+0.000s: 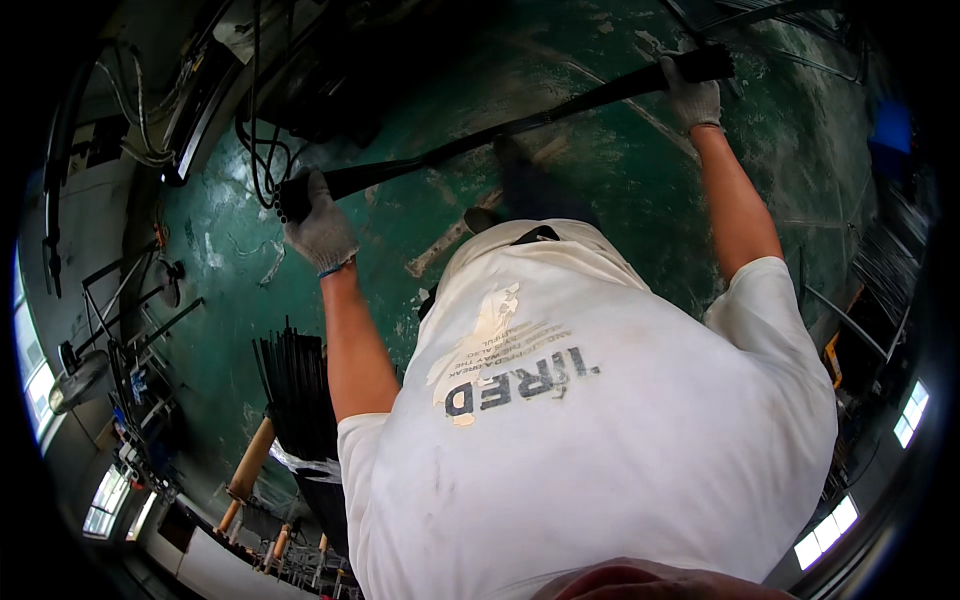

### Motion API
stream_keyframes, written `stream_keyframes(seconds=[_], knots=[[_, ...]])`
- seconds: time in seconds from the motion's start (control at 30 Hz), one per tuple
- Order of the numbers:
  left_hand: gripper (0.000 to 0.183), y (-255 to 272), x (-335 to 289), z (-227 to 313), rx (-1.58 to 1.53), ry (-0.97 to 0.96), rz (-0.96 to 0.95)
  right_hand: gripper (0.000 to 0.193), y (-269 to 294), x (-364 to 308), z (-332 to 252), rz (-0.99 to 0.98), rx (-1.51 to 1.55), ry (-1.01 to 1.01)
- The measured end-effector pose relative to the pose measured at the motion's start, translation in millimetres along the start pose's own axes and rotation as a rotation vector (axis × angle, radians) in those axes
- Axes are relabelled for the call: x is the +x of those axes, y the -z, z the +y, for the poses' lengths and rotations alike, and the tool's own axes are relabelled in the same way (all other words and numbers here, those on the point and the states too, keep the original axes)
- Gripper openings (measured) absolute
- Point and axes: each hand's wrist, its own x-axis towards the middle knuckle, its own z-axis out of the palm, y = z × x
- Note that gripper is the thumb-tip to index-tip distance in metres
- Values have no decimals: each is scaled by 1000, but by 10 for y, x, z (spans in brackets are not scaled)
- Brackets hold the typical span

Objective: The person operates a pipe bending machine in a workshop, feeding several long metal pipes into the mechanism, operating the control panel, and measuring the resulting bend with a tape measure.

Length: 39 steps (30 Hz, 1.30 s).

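Observation:
A long bundle of thin black tubes (560,113) stretches across in front of me, slanting up toward the far right. Round tube ends show at its left tip. My left hand (322,228), in a light grey knit glove, is closed around the bundle near that tip. Close to the other end, my right hand (692,98) grips it in a matching glove, arm reached far out. Parts of the fingers on both hands are hidden behind the tubes. The bundle is held above the green floor (400,240).
At the left, black cables (262,150) hang beside dark machinery. More black rods (290,375) stand bundled by my left elbow, near a brown cylindrical post (250,458). Further black rods (885,262) lie stacked at the right, beyond a blue object (890,125).

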Motion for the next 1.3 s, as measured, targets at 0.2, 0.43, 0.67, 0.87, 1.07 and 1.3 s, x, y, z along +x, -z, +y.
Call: stream_keyframes(seconds=[0.2,0.43,0.67,0.87,1.07,1.3], knots=[[22,21,30,-24,5,-52,-63,48,45,109,78,-103,-218,111],[19,19,9,92,-99,3,-73,57,85,150,14,-126,-56,-89],[21,37,16,110,-32,-54,-108,55,-26,25,258,-31,53,-156],[18,82,45,87,-46,-88,-136,62,222,-51,-170,-94,31,-153],[16,111,45,5,-135,-84,-179,61,173,-19,-96,-90,113,-56],[16,47,119,-179,-342,-49,-200,49,63,11,135,-114,39,58]])
